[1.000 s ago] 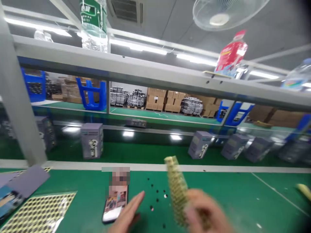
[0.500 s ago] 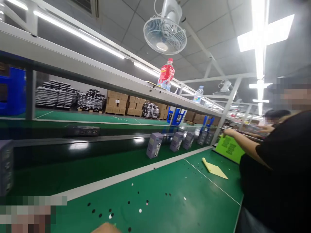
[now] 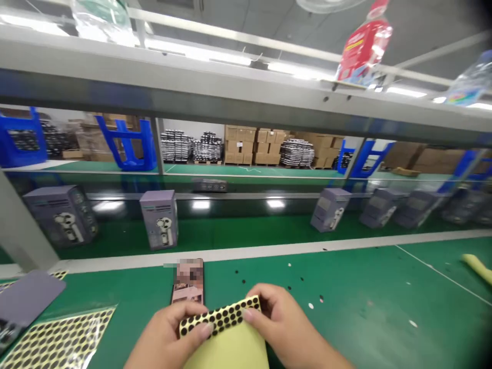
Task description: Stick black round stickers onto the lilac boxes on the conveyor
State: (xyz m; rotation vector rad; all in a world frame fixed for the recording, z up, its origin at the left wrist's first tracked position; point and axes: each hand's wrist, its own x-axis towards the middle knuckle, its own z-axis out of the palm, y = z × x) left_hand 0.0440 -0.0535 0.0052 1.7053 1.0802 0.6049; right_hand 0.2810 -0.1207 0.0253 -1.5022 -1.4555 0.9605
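Observation:
Between both hands, low in the middle of the head view, is a yellow sticker sheet with its top edge folded over, showing rows of black round dots. My left hand pinches the fold's left end, thumb on the dots. At the fold's right end my right hand grips it between thumb and fingers. A phone with a lit screen lies just beyond my left hand. To the left lies another sheet of black dots under clear film, with a flat purple-grey piece near it.
Purple product boxes stand along the belt behind the white strip. Loose black and white dots are scattered on the green table. A shelf beam bearing bottles crosses above. A rolled yellow sheet lies far right.
The view has swung left and down, so the co-worker at the right has left the picture. Both my hands now show, holding the dotted sheet; before, only a blurred bit of hand showed at the bottom.

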